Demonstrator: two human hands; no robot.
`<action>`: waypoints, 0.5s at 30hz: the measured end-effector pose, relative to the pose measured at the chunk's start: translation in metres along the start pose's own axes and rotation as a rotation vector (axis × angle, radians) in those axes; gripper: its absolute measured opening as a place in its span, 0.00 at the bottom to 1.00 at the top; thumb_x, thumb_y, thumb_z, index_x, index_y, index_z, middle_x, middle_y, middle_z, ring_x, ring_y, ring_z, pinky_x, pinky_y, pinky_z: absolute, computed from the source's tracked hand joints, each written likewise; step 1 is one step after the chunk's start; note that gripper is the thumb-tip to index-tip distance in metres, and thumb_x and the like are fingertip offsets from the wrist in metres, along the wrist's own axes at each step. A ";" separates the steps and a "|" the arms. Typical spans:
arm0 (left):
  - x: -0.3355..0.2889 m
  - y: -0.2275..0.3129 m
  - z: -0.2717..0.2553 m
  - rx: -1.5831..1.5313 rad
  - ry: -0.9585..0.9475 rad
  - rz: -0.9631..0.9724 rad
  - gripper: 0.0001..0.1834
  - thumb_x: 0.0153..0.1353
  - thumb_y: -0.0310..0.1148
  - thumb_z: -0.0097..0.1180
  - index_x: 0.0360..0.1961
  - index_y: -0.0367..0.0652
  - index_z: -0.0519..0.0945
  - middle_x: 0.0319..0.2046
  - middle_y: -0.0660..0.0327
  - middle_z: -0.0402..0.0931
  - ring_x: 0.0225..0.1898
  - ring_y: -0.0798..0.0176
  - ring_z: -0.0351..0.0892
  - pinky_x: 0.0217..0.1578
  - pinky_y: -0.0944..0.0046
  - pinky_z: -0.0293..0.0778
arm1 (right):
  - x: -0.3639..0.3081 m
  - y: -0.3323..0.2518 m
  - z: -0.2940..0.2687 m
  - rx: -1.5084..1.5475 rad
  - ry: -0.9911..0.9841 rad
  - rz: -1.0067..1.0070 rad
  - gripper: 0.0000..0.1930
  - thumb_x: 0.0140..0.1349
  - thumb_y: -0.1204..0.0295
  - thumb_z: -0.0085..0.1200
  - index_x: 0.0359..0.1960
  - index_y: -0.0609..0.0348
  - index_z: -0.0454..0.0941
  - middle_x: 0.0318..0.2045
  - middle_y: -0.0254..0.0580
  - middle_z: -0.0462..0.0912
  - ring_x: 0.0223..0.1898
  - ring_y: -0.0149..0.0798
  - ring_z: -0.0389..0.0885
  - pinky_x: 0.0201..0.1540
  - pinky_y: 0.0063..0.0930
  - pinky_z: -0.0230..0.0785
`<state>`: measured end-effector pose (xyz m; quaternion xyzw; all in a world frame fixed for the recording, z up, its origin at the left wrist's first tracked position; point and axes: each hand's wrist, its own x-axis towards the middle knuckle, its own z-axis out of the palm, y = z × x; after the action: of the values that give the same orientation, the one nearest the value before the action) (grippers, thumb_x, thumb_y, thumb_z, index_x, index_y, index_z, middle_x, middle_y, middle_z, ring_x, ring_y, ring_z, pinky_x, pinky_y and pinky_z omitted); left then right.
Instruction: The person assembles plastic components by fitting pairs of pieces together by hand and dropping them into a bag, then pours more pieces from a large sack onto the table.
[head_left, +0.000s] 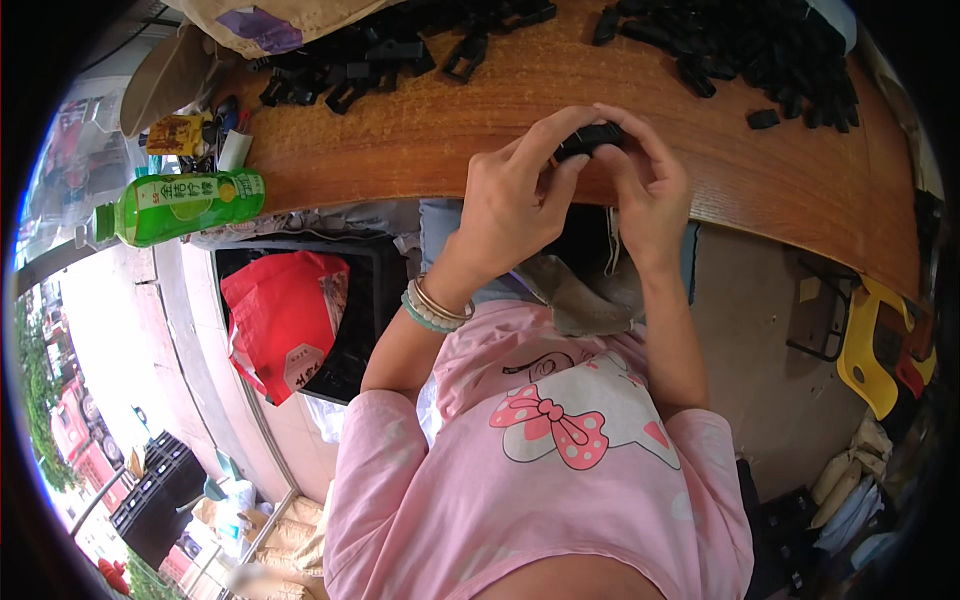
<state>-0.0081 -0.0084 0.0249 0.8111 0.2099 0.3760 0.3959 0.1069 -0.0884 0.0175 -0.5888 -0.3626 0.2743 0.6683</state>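
Note:
Both my hands meet over the near edge of the wooden table (420,140). My left hand (515,195) and my right hand (645,185) pinch one small black plastic buckle part (590,138) between their fingertips. Bracelets circle my left wrist. A heap of the same black plastic parts (370,55) lies at the far left of the table. A second heap (760,50) spreads over the far right, with one loose piece (763,119) near it.
A green drink bottle (180,205) lies on its side at the table's left end, beside small packets. A red bag (285,320) sits in a black bin below. A yellow plastic chair (870,350) stands at the right.

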 end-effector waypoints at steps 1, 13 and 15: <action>0.000 -0.001 0.001 0.011 0.024 0.047 0.21 0.53 0.22 0.58 0.50 0.40 0.73 0.37 0.52 0.80 0.20 0.62 0.79 0.23 0.68 0.74 | 0.000 -0.002 -0.002 0.000 0.002 -0.001 0.16 0.56 0.84 0.53 0.48 0.64 0.76 0.42 0.39 0.78 0.41 0.26 0.75 0.45 0.19 0.67; 0.064 -0.061 -0.032 0.848 0.006 -0.100 0.13 0.53 0.34 0.57 0.37 0.37 0.80 0.34 0.52 0.77 0.32 0.47 0.78 0.34 0.54 0.74 | 0.044 0.004 -0.059 -0.691 0.065 -0.262 0.08 0.56 0.73 0.58 0.36 0.63 0.81 0.34 0.42 0.80 0.34 0.41 0.78 0.35 0.30 0.68; 0.072 -0.053 -0.034 0.868 -0.046 -0.116 0.13 0.52 0.34 0.57 0.36 0.37 0.80 0.35 0.52 0.77 0.33 0.46 0.79 0.35 0.54 0.74 | 0.062 0.014 -0.076 -0.838 0.214 -0.350 0.08 0.56 0.73 0.57 0.36 0.63 0.81 0.35 0.43 0.80 0.36 0.44 0.78 0.36 0.32 0.68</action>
<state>0.0087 0.0850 0.0282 0.8973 0.3848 0.2117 0.0432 0.2061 -0.0815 0.0103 -0.7630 -0.4651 -0.0752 0.4425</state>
